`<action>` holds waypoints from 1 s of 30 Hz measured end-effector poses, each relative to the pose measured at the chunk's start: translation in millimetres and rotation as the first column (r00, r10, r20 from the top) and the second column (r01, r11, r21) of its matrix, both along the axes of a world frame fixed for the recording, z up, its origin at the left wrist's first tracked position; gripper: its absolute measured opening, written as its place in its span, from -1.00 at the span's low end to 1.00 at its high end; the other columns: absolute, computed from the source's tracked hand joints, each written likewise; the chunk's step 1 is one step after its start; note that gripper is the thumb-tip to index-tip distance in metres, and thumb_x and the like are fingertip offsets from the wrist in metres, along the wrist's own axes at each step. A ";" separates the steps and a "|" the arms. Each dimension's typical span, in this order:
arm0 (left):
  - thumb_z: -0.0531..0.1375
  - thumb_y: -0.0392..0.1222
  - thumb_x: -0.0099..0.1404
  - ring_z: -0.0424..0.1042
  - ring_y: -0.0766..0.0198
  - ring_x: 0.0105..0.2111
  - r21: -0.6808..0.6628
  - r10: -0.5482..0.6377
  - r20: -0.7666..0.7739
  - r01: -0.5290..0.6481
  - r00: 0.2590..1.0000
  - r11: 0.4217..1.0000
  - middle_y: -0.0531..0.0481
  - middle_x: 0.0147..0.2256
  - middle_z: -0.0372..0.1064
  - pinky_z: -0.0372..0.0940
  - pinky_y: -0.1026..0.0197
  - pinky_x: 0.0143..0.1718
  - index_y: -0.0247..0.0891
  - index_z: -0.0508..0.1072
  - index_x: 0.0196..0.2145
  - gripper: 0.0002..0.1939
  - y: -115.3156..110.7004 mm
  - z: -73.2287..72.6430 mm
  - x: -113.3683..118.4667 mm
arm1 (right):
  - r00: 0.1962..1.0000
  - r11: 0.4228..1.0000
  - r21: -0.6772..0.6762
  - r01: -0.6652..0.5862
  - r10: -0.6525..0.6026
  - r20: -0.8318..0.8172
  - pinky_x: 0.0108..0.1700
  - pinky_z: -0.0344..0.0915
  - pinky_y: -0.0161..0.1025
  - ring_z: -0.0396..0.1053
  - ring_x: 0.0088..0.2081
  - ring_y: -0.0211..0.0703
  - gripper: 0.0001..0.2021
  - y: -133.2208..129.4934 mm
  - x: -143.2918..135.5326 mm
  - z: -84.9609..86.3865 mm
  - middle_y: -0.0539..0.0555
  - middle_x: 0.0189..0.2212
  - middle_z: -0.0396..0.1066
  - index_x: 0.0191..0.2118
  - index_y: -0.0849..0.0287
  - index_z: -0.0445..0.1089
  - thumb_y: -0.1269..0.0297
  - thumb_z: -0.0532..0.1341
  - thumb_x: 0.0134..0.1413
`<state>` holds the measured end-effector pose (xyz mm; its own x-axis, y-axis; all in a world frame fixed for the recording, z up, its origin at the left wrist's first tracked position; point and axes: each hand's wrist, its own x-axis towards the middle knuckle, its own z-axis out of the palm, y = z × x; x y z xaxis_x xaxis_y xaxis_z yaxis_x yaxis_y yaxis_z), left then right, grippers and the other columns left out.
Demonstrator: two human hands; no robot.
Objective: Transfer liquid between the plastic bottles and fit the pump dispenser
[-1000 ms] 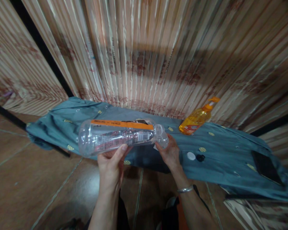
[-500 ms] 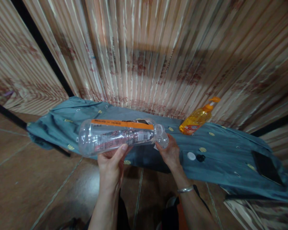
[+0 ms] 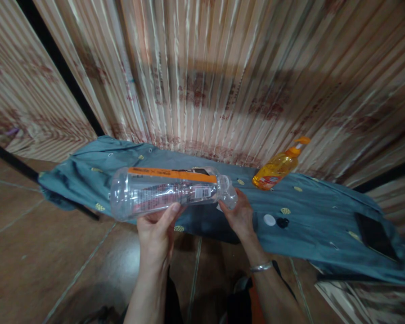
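Note:
A large clear plastic bottle [image 3: 168,191] with an orange and grey label lies on its side in the air, its mouth to the right. My left hand [image 3: 157,236] grips it from below, thumb along the near side. My right hand [image 3: 241,216] is closed on a small clear container [image 3: 228,198] right at the big bottle's mouth; its exact shape is partly hidden by my fingers. Whether the two mouths touch I cannot tell. Both bottles are above the cloth-covered table [image 3: 205,225].
A pump bottle of yellow-orange liquid [image 3: 273,171] stands at the table's back right. Nearer lie a white round cap [image 3: 269,220] and a small black part [image 3: 283,222]. A dark phone-like slab [image 3: 374,236] lies far right. Behind hangs a pleated curtain [image 3: 202,81].

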<state>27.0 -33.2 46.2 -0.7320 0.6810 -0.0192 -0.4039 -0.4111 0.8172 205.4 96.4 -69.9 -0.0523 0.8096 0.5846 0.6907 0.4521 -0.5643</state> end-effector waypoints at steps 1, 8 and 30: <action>0.56 -0.12 -0.16 0.63 0.09 -0.31 -0.005 -0.006 0.001 0.006 1.000 1.000 -0.05 -0.40 0.60 0.56 -0.07 -0.09 -0.29 0.54 -0.43 -0.62 -0.3 -0.5 -0.7 | 1.000 1.000 -0.003 0.003 -0.002 0.003 0.06 0.41 0.14 0.50 -0.03 0.19 -0.46 -0.1 0.0 0.0 0.25 -0.08 0.54 0.08 0.17 0.35 -0.12 0.22 0.12; 0.56 -0.15 -0.15 0.63 0.07 -0.30 -0.009 -0.040 0.006 0.040 0.999 0.999 -0.07 -0.37 0.61 0.55 -0.09 -0.09 -0.29 0.55 -0.41 -0.63 -1.3 -4.5 -4.7 | 1.000 1.000 0.023 -0.001 0.001 0.010 0.04 0.42 0.13 0.51 -0.06 0.17 -0.46 -0.1 0.2 -1.0 0.24 -0.10 0.54 0.07 0.17 0.35 -0.14 0.20 0.14; 0.56 -0.13 -0.15 0.63 0.08 -0.29 -0.007 -0.048 0.009 0.048 0.999 0.999 -0.04 -0.40 0.60 0.56 -0.05 -0.12 -0.27 0.54 -0.37 -0.59 -0.7 -1.6 -2.9 | 1.000 1.000 -0.014 0.003 -0.003 -0.002 0.07 0.42 0.17 0.51 -0.03 0.20 -0.46 -0.1 -0.1 0.4 0.26 -0.07 0.54 0.07 0.17 0.35 -0.09 0.23 0.08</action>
<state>24.1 -33.9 44.6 -0.6982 0.7153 -0.0303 -0.4303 -0.3855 0.8163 205.3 96.4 -69.4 -0.0490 0.8180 0.5731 0.6908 0.4422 -0.5721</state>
